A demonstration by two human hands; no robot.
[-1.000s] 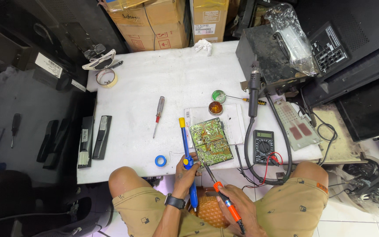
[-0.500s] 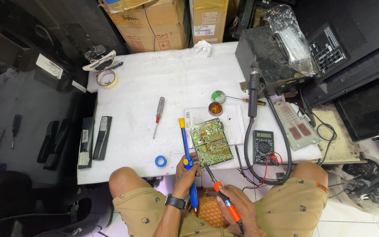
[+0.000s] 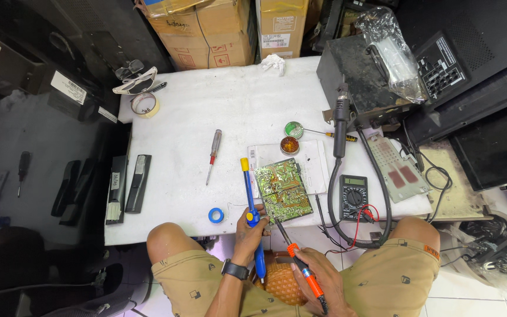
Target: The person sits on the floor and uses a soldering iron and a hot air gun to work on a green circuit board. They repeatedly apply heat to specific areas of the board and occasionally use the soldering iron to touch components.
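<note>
left hand (image 3: pixel 250 226) grips blue pump (image 3: pixel 250 196); right hand (image 3: pixel 318 280) holds soldering iron (image 3: pixel 298 263).

Pretty clearly an electronics repair workshop. Just past the hands there's a white table (image 3: pixel 236 111) with a bare green circuit board (image 3: pixel 283 189), a multimeter (image 3: pixel 353 196) off to the right with its red and black leads, and a grimy soldering station (image 3: pixel 362 79) further back on that side. Cardboard boxes (image 3: pixel 206 29) are stacked at the far edge, and dark TV casings (image 3: pixel 476 88) crowd both sides.
</note>
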